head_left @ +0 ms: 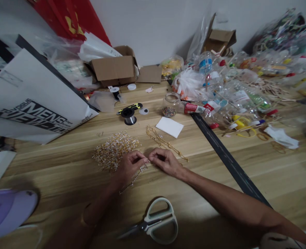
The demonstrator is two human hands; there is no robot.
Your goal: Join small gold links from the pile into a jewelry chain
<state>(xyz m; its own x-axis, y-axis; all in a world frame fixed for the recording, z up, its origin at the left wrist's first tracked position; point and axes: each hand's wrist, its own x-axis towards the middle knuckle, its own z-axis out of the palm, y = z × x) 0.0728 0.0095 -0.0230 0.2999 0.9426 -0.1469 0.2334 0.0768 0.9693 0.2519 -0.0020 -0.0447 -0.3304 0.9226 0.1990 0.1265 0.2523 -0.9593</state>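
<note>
My left hand [133,165] and my right hand [165,162] meet fingertip to fingertip above the table, both pinched closed. Between them a tiny bright piece shows, too small to name. A thin beaded chain [133,181] hangs down from my left fingers and trails onto the wood. Behind my left hand lies a heap of small gold and clear beads [114,148]. Just beyond my right hand, a gold chain [165,142] is stretched out in a long loop. A pair of scissors [158,223] with pale handles rests on the near side, blades pointing left.
A spool of wire [129,117], a white card [169,127] and a jar of beads [170,105] stand farther back. Plastic bottles [238,100] crowd the right. A large paper bag [38,100] and a purple iron-like object [10,211] are at left.
</note>
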